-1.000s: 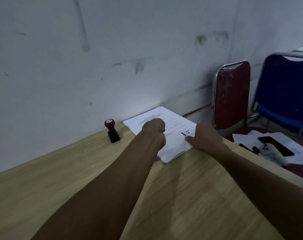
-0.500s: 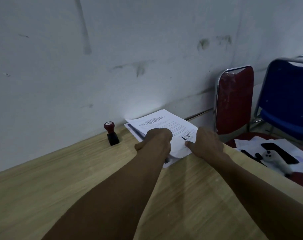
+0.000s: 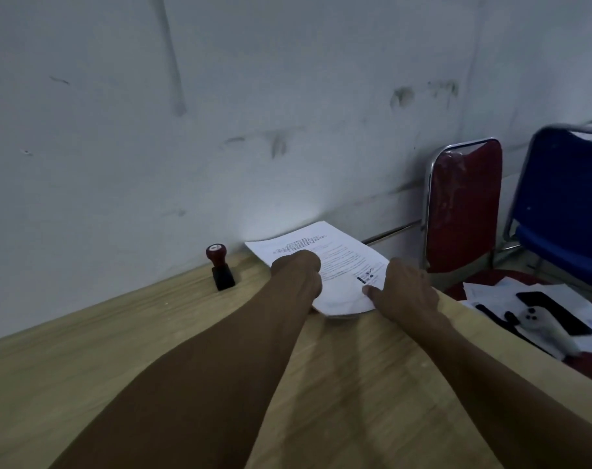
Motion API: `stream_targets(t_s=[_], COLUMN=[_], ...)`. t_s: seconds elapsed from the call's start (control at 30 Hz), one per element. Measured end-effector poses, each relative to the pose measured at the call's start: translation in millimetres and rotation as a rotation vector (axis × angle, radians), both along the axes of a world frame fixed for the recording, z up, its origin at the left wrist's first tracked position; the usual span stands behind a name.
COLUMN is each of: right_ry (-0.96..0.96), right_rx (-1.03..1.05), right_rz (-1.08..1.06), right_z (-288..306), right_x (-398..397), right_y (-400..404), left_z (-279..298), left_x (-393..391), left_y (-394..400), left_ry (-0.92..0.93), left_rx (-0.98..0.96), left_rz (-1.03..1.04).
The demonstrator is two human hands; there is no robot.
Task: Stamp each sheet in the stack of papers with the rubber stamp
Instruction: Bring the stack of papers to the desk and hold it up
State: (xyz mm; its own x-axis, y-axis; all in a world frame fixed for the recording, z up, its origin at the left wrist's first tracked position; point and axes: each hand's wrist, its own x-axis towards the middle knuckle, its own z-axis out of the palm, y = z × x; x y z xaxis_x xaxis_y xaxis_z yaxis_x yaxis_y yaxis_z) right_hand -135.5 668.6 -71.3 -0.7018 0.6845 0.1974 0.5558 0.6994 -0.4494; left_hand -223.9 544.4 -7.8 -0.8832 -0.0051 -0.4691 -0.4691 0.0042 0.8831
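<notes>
A stack of papers (image 3: 341,262), white with printed text and a dark mark near its right corner, lies on the wooden table (image 3: 186,336) against the wall. Its near edge curls upward. My left hand (image 3: 296,270) is curled into a fist on the stack's left near side and grips it. My right hand (image 3: 404,289) holds the right near corner, thumb on the paper's edge. The rubber stamp (image 3: 220,269), a red knob on a black base, stands upright on the table to the left of the stack, apart from both hands.
The grey wall (image 3: 287,130) rises right behind the stack and stamp. Beyond the table's right edge stand a red chair (image 3: 463,211) and a blue chair (image 3: 565,204). Loose sheets, a black phone (image 3: 555,316) and a white controller (image 3: 538,324) lie on the red seat.
Half a second ago my left hand had the upper sheets lifted off the lower ones. Now the stack is together again with its near edge curled. My right hand stays at the corner.
</notes>
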Motion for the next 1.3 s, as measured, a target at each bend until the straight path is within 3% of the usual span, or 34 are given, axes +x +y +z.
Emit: stream_targets(t_s=[0.07,0.27,0.47,0.67,0.9,1.07,1.3], right_ry=[0.018,0.081,0.098,0.444,0.665,0.702,0.727], right_rx=[-0.014,-0.092,-0.247,-0.699,-1.300,-1.152,-1.060], right_rz=[-0.012,-0.003,0.001,0.026,0.381,0.552,0.758], right_z=[0.0,-6.2,5.5,53.0,109.0,135.7,145.5], right_x=[2.6,8.8,15.0,16.5,27.1,33.3,50.8], right_y=[-2.4,-4.5,-8.5,-37.0,-95.6,-171.7,-303.7], left_z=[-8.5,-32.4,-17.1,13.0,40.6,62.7,94.1], left_x=[0.4,2.3,8.8,29.6,69.7,92.7,126.0], left_y=[1.0,-6.1,-51.5,-124.3,-236.4,-315.6,-415.5], left_ry=[-0.004,0.274,0.492,0.687,0.755,0.742,0.821], left_rx=[0.013,-0.181,-0.084,-0.038,-0.007,-0.043,-0.003], left_rz=[0.035,-0.067,-0.196,-0.308,-0.418,-0.359,-0.025])
